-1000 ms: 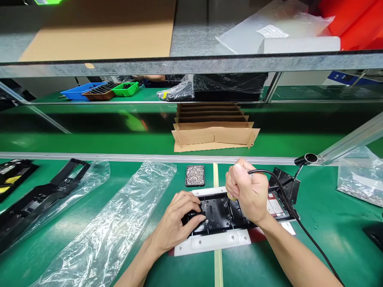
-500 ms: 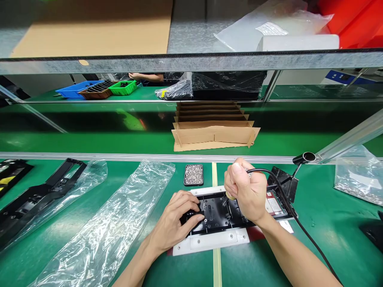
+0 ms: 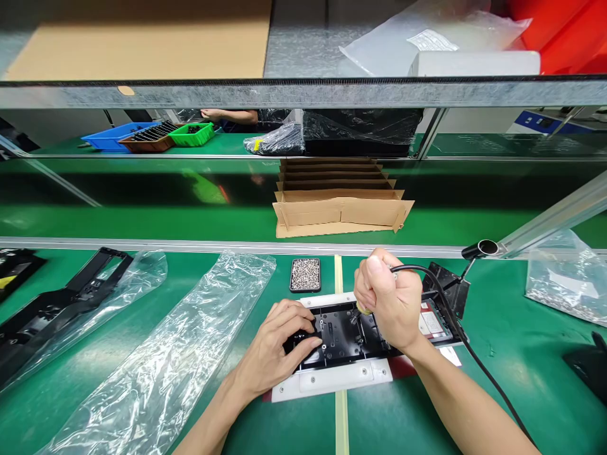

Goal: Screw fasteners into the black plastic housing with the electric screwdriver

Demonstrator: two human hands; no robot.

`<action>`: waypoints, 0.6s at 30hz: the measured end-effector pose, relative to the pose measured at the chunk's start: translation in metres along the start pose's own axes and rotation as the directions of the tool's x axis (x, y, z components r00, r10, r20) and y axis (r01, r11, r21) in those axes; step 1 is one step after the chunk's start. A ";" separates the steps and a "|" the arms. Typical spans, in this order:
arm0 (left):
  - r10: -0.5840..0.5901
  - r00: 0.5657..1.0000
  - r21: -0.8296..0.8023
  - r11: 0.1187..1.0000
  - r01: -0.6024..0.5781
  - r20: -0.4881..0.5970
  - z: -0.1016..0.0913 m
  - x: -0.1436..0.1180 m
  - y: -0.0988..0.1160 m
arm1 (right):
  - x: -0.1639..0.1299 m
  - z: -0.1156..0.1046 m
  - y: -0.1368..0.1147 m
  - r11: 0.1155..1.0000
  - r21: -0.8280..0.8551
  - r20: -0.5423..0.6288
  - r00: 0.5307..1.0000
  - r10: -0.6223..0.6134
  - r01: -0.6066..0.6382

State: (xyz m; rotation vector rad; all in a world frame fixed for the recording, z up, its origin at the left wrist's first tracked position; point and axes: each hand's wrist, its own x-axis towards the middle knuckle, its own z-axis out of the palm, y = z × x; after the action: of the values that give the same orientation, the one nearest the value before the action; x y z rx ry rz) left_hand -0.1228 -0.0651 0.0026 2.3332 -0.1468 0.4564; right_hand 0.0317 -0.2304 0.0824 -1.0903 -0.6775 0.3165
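Observation:
A black plastic housing (image 3: 339,332) with ribs and small posts lies in a white fixture (image 3: 332,379) on the green bench. My left hand (image 3: 279,344) grips the housing's left end, thumb over the near side and fingers curled on the far side. In my right fist (image 3: 391,303) is a corded electric screwdriver (image 3: 364,309), mostly hidden by the fingers. Its dark tip points down at the middle of the housing; whether it touches a screw cannot be made out. The black cord (image 3: 446,297) loops off to the right. Beyond the housing sits a small tray of screws (image 3: 305,275).
Clear plastic bags (image 3: 190,341) and a long black frame (image 3: 61,303) lie at the left. At right are a tool holder (image 3: 480,249) and a bag of small parts (image 3: 564,278). Cardboard dividers (image 3: 341,212) stand behind. A co-worker's arm (image 3: 232,116) shows beyond the shelf.
The view has shifted slightly. Both hands keep their places on the housing and the screwdriver, with no clear movement between the frames.

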 end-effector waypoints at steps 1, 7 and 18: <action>-0.002 1.000 -0.001 1.000 0.002 0.001 0.000 0.000 0.000 | 0.000 0.000 0.000 1.000 0.001 -0.001 1.000 0.001 -0.001; -0.004 1.000 0.006 1.000 0.004 0.000 0.000 0.001 0.001 | 0.000 0.001 0.000 1.000 0.007 -0.008 1.000 -0.011 0.011; 0.009 1.000 0.005 1.000 -0.009 -0.008 0.000 0.002 0.001 | 0.000 0.001 -0.001 1.000 -0.008 -0.014 1.000 -0.006 0.005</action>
State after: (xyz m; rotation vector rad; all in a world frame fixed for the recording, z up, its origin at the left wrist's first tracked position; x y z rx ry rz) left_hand -0.1215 -0.0658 0.0045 2.3361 -0.1521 0.4709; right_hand 0.0315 -0.2301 0.0831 -1.0969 -0.6698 0.3017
